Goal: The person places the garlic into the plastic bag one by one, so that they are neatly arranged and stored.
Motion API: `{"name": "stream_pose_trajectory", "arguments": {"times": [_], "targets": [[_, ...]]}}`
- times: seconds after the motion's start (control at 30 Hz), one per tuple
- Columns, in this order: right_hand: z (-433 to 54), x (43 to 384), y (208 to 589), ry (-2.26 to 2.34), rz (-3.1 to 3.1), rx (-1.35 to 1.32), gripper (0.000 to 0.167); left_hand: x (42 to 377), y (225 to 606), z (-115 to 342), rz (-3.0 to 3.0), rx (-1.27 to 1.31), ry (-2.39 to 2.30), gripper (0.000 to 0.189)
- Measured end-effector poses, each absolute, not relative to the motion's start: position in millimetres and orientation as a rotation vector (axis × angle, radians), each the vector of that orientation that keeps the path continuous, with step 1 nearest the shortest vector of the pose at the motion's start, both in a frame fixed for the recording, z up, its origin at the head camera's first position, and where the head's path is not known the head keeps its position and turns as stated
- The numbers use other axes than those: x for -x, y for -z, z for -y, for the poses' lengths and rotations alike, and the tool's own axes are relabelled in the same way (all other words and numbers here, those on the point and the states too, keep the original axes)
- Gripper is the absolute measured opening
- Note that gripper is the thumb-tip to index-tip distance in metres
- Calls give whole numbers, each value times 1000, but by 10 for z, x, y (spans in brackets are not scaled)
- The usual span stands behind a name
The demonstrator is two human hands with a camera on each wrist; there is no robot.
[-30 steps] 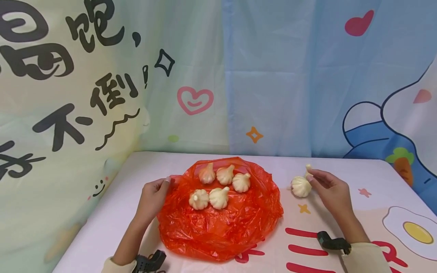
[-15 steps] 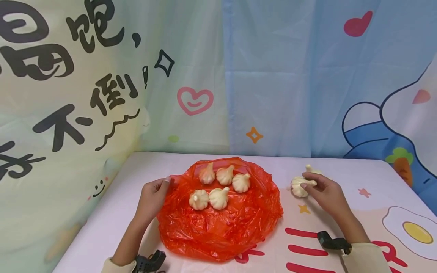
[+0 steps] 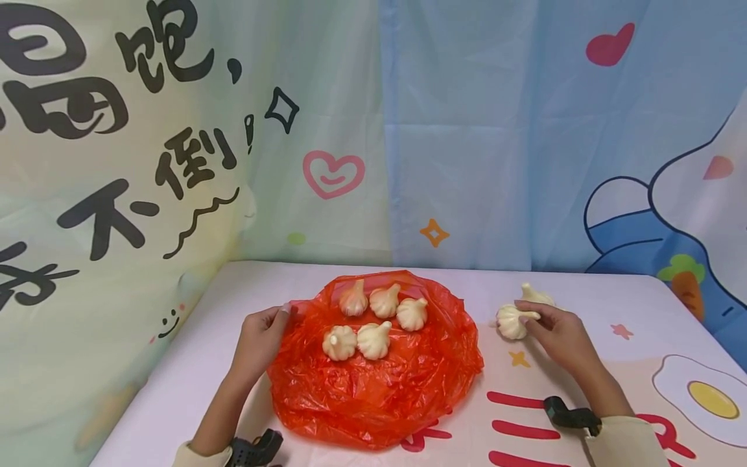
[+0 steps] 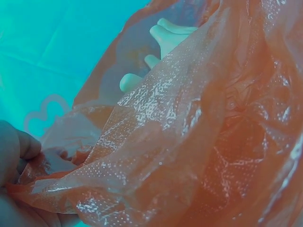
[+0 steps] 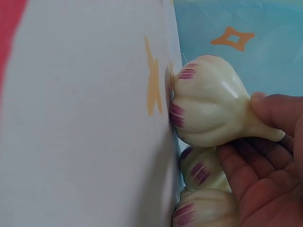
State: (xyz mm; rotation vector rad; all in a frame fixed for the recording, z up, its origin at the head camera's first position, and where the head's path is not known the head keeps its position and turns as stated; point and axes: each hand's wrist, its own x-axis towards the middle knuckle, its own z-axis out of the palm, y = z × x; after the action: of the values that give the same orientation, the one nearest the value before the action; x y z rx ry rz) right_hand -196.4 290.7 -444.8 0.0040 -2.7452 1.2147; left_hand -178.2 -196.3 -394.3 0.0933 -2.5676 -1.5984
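My left hand pinches the left edge of a thin red plastic bag, and the left wrist view shows the film between finger and thumb. Several garlic bulbs lie on or in the bag, in two loose rows. To the right of it, my right hand holds a garlic bulb by its stem, thumb on one side and fingers on the other. In the right wrist view this bulb is cream with purple streaks, its root end right at the table surface.
Behind the held bulb lies another garlic bulb, partly hidden by my right hand. The right wrist view shows two bulbs beyond the held one. A printed white cloth covers the table, and a patterned curtain hangs behind it.
My right hand has moved slightly down and left, from the stem of the rear bulb to the stem of the front one, which now points right. The left hand has stayed on the bag.
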Motion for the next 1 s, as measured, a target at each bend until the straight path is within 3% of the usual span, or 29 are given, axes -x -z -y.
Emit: {"name": "stream_pose_trajectory", "arguments": {"times": [1.0], "targets": [[-2876,1954,4317,-1198,2716,-10,41,1793,3975,1987,2567,-93,1598,42]]}}
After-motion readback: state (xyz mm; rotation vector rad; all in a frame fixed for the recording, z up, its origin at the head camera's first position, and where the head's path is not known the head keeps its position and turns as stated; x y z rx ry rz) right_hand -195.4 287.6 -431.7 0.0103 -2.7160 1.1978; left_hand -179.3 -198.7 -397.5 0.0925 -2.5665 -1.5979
